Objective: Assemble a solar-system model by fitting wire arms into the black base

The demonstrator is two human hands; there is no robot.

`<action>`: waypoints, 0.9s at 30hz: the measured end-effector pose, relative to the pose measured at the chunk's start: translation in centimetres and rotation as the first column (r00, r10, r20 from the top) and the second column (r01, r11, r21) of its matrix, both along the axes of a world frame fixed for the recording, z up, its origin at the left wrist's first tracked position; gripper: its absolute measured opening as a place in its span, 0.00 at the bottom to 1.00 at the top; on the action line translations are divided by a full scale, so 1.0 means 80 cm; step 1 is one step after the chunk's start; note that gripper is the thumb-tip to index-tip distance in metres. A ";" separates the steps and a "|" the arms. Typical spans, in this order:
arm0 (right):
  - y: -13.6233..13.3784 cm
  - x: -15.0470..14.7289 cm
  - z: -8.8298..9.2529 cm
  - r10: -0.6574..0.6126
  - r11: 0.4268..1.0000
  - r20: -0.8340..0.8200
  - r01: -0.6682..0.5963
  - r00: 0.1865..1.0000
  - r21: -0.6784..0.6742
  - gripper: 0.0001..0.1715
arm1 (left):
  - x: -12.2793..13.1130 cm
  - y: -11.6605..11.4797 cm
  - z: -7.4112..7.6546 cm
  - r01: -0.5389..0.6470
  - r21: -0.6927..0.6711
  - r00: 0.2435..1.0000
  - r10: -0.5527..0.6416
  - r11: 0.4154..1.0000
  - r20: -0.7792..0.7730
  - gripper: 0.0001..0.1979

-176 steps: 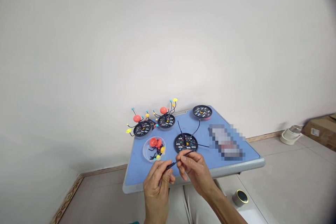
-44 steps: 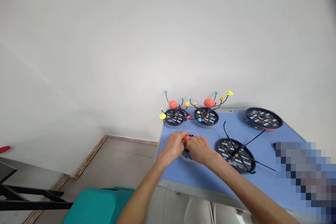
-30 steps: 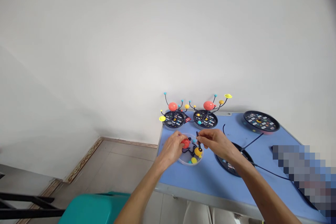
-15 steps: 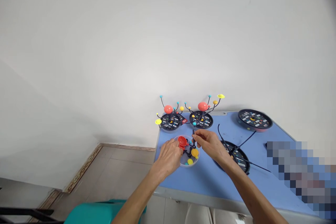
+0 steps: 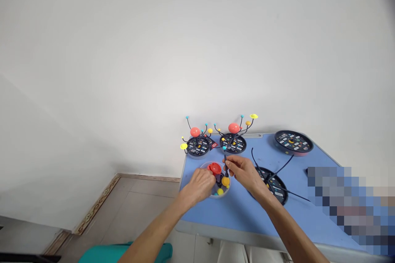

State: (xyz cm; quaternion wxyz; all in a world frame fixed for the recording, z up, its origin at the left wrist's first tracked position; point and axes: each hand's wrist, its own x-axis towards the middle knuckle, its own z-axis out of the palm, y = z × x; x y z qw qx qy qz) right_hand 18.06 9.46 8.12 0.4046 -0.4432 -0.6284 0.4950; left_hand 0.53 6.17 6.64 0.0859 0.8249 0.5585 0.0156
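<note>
**Q:** What's the surface here, and what's around it?

**A:** A blue worktop (image 5: 243, 213) with a grey edge stands by a white wall (image 5: 154, 49), above a tiled floor (image 5: 138, 205) with a patterned skirting board (image 5: 95, 205). A teal plastic object (image 5: 126, 252) sits at the bottom of the view.

**Q:** And the hands?

**A:** Over a clear plastic dish (image 5: 221, 195), the right hand (image 5: 242, 174) has its fingers (image 5: 233, 163) pinched narrow on a thin black rod (image 5: 226, 166). The left hand (image 5: 200, 185) has its fingers (image 5: 208, 175) against a red ball (image 5: 214, 168) in the dish; I can't tell whether they grip it.

**Q:** What's further along?

**A:** Two branching planet models (image 5: 198, 146) (image 5: 233, 144) stand at the far edge, and two black round bases (image 5: 293, 141) (image 5: 273, 185) lie to the right.
</note>
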 end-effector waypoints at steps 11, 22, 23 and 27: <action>-0.032 -0.003 0.028 0.052 0.991 -0.363 -0.092 0.930 -0.094 0.19 | 0.006 -0.030 0.042 0.027 -0.368 -0.062 0.369 0.930 0.927 0.11; -0.021 0.003 0.031 0.039 0.988 0.082 -0.050 0.996 0.143 0.09 | 0.003 -0.024 0.036 -0.411 -0.078 0.661 0.356 0.908 0.661 0.05; -0.015 0.004 0.029 0.024 0.984 0.196 -0.058 0.980 0.170 0.09 | 0.003 -0.022 0.034 -0.413 -0.047 0.720 0.358 0.909 0.594 0.04; -0.002 0.003 0.015 -0.075 0.966 0.577 -0.086 0.813 0.245 0.13 | 0.016 -0.015 0.024 -0.294 0.088 0.889 0.238 0.952 0.390 0.07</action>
